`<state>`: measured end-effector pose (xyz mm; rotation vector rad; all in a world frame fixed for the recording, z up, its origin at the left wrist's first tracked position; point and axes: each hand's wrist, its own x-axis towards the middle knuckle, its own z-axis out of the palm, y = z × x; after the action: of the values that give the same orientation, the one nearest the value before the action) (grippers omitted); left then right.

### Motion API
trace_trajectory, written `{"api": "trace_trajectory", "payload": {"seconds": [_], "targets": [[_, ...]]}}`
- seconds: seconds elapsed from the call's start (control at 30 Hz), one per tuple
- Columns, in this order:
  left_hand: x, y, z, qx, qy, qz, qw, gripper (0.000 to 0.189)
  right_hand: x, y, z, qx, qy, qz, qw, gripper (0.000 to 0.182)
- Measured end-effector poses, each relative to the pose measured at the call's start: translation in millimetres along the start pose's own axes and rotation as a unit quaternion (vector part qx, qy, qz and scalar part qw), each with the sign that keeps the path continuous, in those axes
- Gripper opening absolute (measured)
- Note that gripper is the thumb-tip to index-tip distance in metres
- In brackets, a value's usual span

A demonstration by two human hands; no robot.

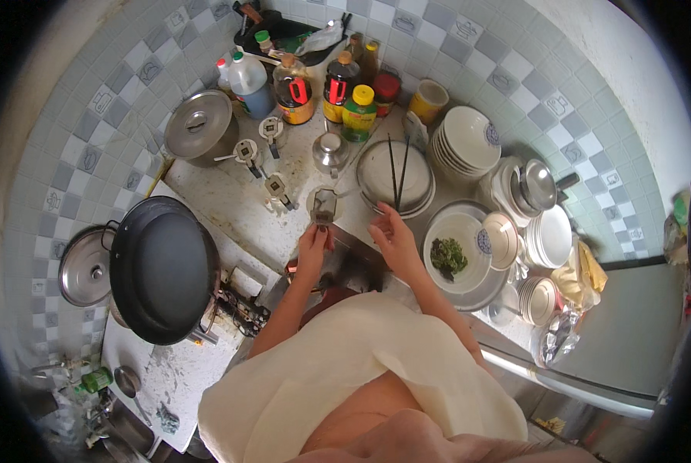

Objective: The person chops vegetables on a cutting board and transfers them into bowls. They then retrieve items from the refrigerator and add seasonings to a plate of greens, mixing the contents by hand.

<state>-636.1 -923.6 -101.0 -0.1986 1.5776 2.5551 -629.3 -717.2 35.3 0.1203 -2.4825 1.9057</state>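
Note:
My left hand [313, 246] has its fingers pinched on the near edge of a small seasoning jar [323, 202] at the counter's front. The jar's lid state is hard to make out. My right hand [396, 237] hovers with fingers apart and nothing in it. Just beyond it a pair of dark chopsticks [394, 173] lies across a shallow round dish [371, 171]. To its right, chopped leafy greens [450, 258] sit in a white bowl [458, 226] inside a metal basin [492, 292]. Several similar jars with latched lids [275, 185] stand left of my left hand.
A black wok [166, 272] rests on the stove at left, near a lidded steel pot [199, 127]. Sauce bottles [341, 81] and a steel pitcher [330, 151] stand at the back. Stacked bowls [470, 136] and plates [548, 234] crowd the right.

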Motion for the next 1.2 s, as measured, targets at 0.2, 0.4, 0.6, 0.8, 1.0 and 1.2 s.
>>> {"api": "trace_trajectory", "payload": {"seconds": [0.2,0.4,0.6,0.8,1.0,1.2], "targets": [[-74,45,49,0.119,-0.053,-0.032,0.991,0.022,-11,-16,-6,0.103,-0.018,0.075,0.992,0.029],[-96,51,69,0.161,-0.099,-0.018,0.982,0.018,-42,-51,-33,-0.063,0.0,-0.088,0.994,0.014],[-101,57,85,0.205,-0.115,-0.017,0.972,0.017,-65,-51,-48,-0.052,-0.002,-0.042,0.998,0.015],[-101,52,90,0.216,-0.143,-0.022,0.966,0.017,-74,-43,-63,0.043,0.072,0.034,0.996,0.016],[-100,52,98,0.183,-0.136,-0.053,0.972,0.017,-81,-48,-75,0.03,0.107,0.032,0.993,0.017],[-96,50,103,0.198,-0.152,-0.033,0.968,0.017,-87,-39,-81,0.037,0.129,0.028,0.991,0.017]]}}
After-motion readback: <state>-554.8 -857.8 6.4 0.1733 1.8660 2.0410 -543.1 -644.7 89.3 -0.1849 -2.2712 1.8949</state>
